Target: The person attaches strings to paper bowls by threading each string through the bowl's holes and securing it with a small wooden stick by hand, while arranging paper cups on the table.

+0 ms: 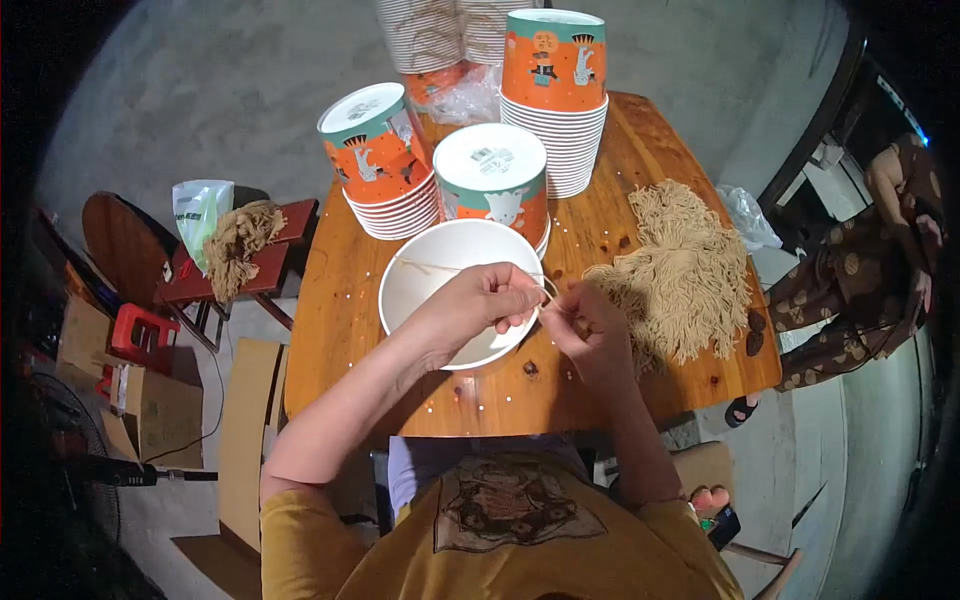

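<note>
Head view: left hand (492,300) over rim of white bowl (420,250), forearm reaching up from lower left; thumb and fingertips pinched together on thin tan cord (549,290). Right hand (590,325) just beside, fingers curled, thumb and index together on same cord. Loose cord end inside round, smooth bowl. Fluffy, stringy tan yarn pile (690,275) right of hands on glossy knotted-wood table (330,350). Upside-down orange-green paper tubs (490,170) nested in stacks behind bowl.

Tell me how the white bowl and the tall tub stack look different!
The white bowl opens upward, but the tall tub stack is upside down. The bowl looks plain inside, while the stack's top tub is orange and green with pictures. Both stand on the wooden table.
</note>
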Available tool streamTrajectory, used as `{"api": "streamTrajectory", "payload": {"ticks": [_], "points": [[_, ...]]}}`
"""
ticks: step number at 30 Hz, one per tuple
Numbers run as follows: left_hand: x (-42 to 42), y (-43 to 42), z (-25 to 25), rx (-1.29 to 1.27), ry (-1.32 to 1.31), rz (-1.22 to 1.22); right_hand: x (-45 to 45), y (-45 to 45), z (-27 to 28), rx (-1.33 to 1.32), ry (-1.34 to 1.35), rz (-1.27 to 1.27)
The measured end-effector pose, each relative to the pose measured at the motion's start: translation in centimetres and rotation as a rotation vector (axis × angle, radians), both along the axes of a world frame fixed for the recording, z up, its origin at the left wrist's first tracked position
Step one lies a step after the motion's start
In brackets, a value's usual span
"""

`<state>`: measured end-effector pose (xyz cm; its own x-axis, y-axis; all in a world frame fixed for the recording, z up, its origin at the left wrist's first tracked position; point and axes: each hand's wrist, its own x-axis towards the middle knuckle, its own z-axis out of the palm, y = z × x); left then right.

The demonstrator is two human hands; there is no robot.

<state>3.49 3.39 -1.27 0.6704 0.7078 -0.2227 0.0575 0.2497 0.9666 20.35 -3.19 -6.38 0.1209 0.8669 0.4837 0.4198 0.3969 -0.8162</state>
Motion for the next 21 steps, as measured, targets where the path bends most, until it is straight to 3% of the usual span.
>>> {"api": "streamTrajectory", "payload": {"ticks": [9,11,16,19,21], "points": [[0.3,0.4,1.1,-0.241,0.032,-0.004,-1.7,-0.1,0.3,0.172,-0.075,-0.052],[0.1,0.9,1.3,-0.326,0.002,-0.143,-1.7,-0.3,0.9,0.187,-0.122,-0.050],[0.0,0.3,1.5,-0.338,0.023,-0.040,-1.4,-0.6,1.1,0.162,-0.143,-0.046],[-0.2,0.1,1.6,-0.298,0.030,0.002,-0.4,-0.2,0.6,0.297,-0.216,0.005],[-0.3,0.1,1.7,-0.266,0.037,-0.002,0.1,-0.1,-0.2,0.032,0.089,0.087]]}}
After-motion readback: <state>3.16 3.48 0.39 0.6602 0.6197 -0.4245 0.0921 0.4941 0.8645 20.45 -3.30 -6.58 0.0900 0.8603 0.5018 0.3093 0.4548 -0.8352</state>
